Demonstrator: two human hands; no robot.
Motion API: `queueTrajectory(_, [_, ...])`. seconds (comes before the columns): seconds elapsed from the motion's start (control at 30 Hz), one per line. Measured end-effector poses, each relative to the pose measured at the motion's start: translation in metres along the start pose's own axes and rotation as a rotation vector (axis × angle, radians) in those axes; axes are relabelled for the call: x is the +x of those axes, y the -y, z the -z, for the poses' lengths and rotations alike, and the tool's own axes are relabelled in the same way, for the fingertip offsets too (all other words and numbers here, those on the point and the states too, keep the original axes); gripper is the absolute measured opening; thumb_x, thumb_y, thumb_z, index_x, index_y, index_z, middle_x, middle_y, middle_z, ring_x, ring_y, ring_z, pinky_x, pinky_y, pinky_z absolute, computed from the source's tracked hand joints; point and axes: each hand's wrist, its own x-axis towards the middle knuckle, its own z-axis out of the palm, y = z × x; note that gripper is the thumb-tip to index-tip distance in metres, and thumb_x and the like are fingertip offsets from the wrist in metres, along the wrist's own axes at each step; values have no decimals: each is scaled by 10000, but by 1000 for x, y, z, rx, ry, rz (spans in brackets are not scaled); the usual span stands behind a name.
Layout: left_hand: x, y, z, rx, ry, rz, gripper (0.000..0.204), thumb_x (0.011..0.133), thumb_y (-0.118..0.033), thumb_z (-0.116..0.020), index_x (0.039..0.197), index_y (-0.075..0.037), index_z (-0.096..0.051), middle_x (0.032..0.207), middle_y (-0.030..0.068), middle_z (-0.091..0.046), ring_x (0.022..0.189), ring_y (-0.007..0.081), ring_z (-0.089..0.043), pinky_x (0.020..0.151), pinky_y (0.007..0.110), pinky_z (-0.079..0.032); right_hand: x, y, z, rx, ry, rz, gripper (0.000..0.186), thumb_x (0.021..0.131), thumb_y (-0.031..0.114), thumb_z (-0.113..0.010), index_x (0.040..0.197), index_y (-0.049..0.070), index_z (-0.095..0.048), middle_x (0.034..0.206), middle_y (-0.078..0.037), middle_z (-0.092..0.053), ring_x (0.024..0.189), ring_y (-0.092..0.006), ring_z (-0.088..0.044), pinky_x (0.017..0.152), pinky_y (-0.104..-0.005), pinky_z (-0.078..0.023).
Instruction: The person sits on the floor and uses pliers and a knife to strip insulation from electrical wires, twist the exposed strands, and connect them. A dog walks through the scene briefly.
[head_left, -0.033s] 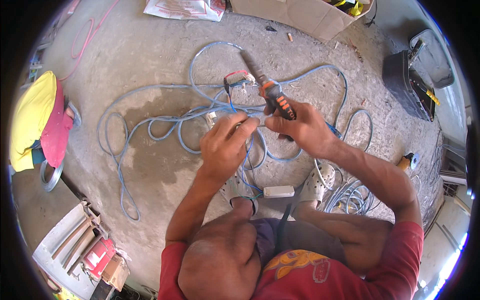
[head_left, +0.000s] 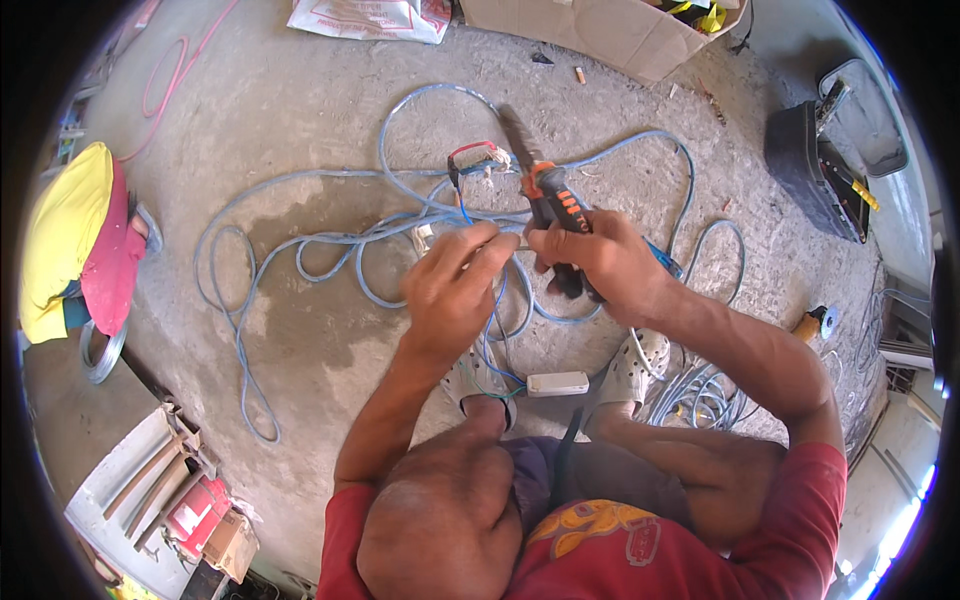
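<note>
In my right hand [head_left: 610, 255] I hold a pair of pliers [head_left: 555, 195] with black and orange handles. Their dark jaws point away from me and are smeared by motion. The thumb and forefinger of that hand also meet near a thin wire [head_left: 522, 249]. Opposite it, the closed fingers of my left hand [head_left: 455, 275] pinch the wire's other side. Thin blue and dark wires [head_left: 490, 325] hang below the hands toward a small white rectangular box [head_left: 557, 383] between my feet. Blue cable [head_left: 350, 238] lies in loose loops beneath the hands.
Just beyond my hands lies a red wire [head_left: 470, 148]. Coiled grey cable [head_left: 700, 395] rests beside my right foot. A cardboard box [head_left: 600, 35] and a white sack [head_left: 370, 18] stand at the far side; a black toolbox [head_left: 800, 165] is at right. Someone in yellow [head_left: 70, 230] is at left.
The pliers have turned slightly in my right hand, their jaws swinging right and their handles dropping lower. Both hands stay nearly in place.
</note>
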Motion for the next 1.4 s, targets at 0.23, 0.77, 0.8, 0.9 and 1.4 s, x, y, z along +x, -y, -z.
queueTrajectory(0.23, [-13, -14, -12, -930, -50, 831, 133, 1026, -163, -556, 1024, -42, -613, 752, 45, -602, 557, 117, -519, 466, 278, -382, -8, 42, -16, -110, -8, 79, 352, 936, 271, -654, 1144, -10, -615, 970, -82, -627, 844, -158, -617, 741, -306, -511])
queueTrajectory(0.77, [-5, 19, 47, -2005, -67, 918, 150, 1024, -237, -546, 974, -101, -585, 643, -49, -426, 440, 29, -231, 366, 210, -145, 3, 10, -4, -820, 115, 904, 402, 777, -35, -674, 1177, -10, -644, 1351, -194, -500, 1187, -371, -562, 946, -430, -495])
queueTrajectory(0.8, [-5, 18, 46, -1986, -48, 928, 164, 1017, -250, -571, 963, -95, -582, 640, -50, -433, 439, 29, -240, 363, 215, -146, 3, 10, -2, -814, 120, 892, 398, 775, -37, -669, 1171, -10, -645, 1346, -196, -503, 1183, -374, -565, 937, -429, -498])
queueTrajectory(0.9, [0, 12, 48, -1843, -84, 1010, 192, 1026, -262, -560, 947, -88, -582, 632, -51, -425, 440, 35, -244, 373, 215, -170, 5, 6, 6, -815, 156, 816, 419, 766, -53, -665, 1181, -5, -637, 1365, -211, -485, 1218, -376, -549, 986, -430, -465])
queueTrajectory(1.4, [-2, -14, 30, -57, -129, -71, 208, 762, 40, -791, 928, -24, -683, 638, 44, -610, 487, 157, -571, 427, 292, -433, -30, 47, -20, -355, -70, 258, 459, 936, 396, -684, 1137, -14, -639, 869, -46, -589, 837, -132, -551, 747, -330, -473])
